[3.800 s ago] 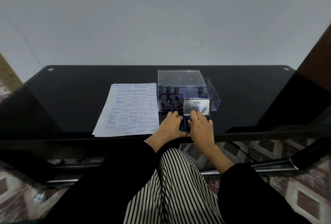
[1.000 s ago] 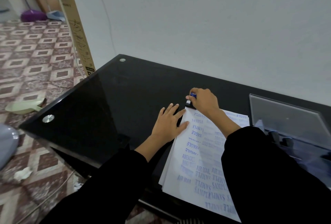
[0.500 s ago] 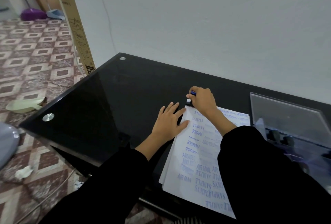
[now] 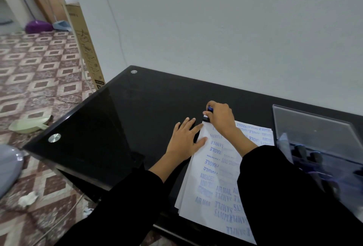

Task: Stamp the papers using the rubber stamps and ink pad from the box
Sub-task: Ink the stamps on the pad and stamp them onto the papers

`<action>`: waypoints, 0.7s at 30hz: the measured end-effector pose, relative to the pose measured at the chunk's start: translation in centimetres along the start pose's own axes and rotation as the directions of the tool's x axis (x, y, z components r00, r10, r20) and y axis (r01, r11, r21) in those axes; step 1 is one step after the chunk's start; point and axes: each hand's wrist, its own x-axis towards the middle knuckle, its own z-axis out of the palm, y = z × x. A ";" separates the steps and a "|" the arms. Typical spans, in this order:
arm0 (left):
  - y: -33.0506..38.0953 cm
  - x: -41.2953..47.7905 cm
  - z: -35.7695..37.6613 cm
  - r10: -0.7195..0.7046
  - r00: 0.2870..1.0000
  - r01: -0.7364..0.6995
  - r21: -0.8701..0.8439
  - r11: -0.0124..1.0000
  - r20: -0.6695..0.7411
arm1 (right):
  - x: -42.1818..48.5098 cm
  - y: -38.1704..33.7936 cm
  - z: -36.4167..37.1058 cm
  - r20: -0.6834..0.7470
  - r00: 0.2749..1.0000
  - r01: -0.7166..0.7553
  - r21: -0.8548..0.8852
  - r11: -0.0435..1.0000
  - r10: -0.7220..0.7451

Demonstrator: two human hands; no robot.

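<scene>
Nearest on the desk (image 4: 110,120), the papers (image 4: 204,192) read "SAMPLE", "AIR MAIL", "AMENDED", "FRAGILE". The left hand (image 4: 185,140) lies flat, fingers apart, pinning their edge. At the far corner, the right hand (image 4: 221,117) has its fingers clamped on the rubber stamp (image 4: 208,113); it should press straight down, without rocking.

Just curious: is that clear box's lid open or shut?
Open: the clear box has its lid tilted up, stamp handles showing inside.

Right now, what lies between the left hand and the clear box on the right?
In the head view, the stamped papers lie between the left hand and the clear box; the right hand and its black sleeve cross over them.
</scene>
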 end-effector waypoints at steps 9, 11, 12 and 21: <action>-0.2 0.3 -0.1 -0.005 1.000 0.005 -0.034 0.999 -0.004 | 0.6 2.4 -2.9 -0.181 0.978 -0.057 0.230 0.972 0.100; -0.2 0.2 0.0 -0.005 1.000 0.004 -0.042 0.999 -0.009 | 0.5 2.6 -3.2 -0.175 0.979 -0.064 0.233 0.970 0.106; -0.2 0.2 0.1 -0.006 1.000 0.006 -0.042 0.999 -0.011 | 0.4 2.7 -3.2 -0.172 0.979 -0.066 0.232 0.971 0.108; -0.1 0.3 -0.1 -0.015 1.000 0.014 -0.035 0.999 -0.016 | -0.8 2.5 -2.6 -0.107 0.990 -0.064 0.231 0.971 0.091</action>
